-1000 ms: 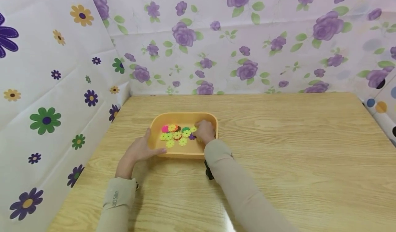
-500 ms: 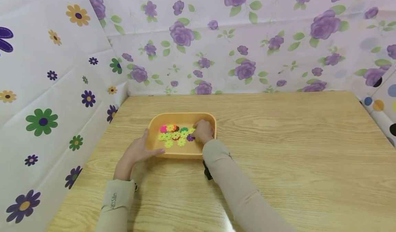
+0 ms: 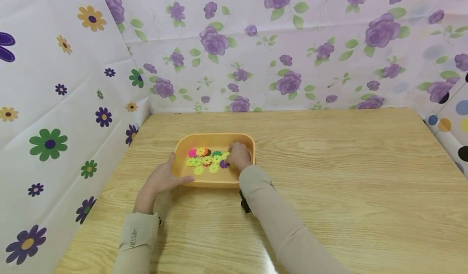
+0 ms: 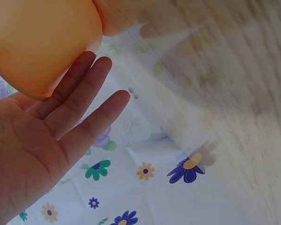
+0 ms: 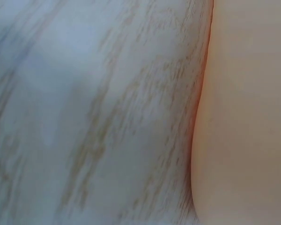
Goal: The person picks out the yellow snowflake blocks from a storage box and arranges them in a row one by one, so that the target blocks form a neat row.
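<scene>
A yellow-orange plastic tray (image 3: 215,181) sits on the wooden table, seen whole in the head view. Inside lie several flower-shaped plastic discs (image 3: 206,160), mostly yellow, with pink, orange, green and brown ones among them. My left hand (image 3: 162,177) rests against the tray's left end, thumb along the near rim; the left wrist view shows its fingers (image 4: 105,110) straight, outside the wall. Reaching into the right part of the tray, my right hand (image 3: 239,155) has bent fingers down at the discs, next to a purple disc (image 3: 224,164). Its fingertips are hidden; I cannot tell whether they hold one.
The wooden table (image 3: 336,172) extends to the right of the tray. White sheeting with purple roses (image 3: 289,82) hangs behind it, and a daisy-patterned sheet (image 3: 73,152) borders the left side. In the right wrist view the tray's outer wall (image 5: 248,117) fills the right part.
The right hand stays among the discs with only slight finger movement, and the purple disc beside it shifts a little toward me. The left hand keeps its place; the head view pans slightly.
</scene>
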Demonstrator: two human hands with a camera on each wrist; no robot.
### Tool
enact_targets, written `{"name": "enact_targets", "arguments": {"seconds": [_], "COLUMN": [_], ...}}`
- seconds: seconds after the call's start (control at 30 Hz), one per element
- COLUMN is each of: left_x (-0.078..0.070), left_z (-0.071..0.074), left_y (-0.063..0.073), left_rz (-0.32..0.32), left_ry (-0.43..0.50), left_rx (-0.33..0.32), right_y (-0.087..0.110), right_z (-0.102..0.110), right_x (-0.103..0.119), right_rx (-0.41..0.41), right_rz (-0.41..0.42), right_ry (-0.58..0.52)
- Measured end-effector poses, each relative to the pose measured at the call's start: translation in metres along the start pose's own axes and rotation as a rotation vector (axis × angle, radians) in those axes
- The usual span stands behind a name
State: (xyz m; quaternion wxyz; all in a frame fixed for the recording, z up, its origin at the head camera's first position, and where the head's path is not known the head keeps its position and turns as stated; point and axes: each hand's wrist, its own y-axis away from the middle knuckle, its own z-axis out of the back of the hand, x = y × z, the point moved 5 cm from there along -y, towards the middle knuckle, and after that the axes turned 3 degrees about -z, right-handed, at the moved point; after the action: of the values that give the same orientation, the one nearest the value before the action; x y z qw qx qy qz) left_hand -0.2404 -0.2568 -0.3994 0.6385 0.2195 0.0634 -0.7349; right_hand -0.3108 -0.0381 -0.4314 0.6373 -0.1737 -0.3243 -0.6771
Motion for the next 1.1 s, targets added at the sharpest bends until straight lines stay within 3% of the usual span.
{"name": "enact_targets", "arguments": {"seconds": [0.23, 0.6, 1.1], "left_x": [0.0012, 0.0034, 0.0063], "left_z": [-0.0006, -0.0018, -0.0014], "left_y": [-0.0012, -0.0006, 0.0014], "left_rz": [-0.002, -0.028, -0.001], "left_ry": [-0.012, 0.026, 0.069], "left_rx": [-0.003, -0.006, 0.014], "right_y": [0.0015, -0.0025, 0.0023], "right_z": [0.0002, -0.0010, 0.0064], "right_x": [0.0005, 0.0012, 0.0028], "right_rx": [0.001, -0.048, -0.084], "right_rz": [0.020, 0.032, 0.116], "right_ry": [-0.017, 0.050, -0.238]}}
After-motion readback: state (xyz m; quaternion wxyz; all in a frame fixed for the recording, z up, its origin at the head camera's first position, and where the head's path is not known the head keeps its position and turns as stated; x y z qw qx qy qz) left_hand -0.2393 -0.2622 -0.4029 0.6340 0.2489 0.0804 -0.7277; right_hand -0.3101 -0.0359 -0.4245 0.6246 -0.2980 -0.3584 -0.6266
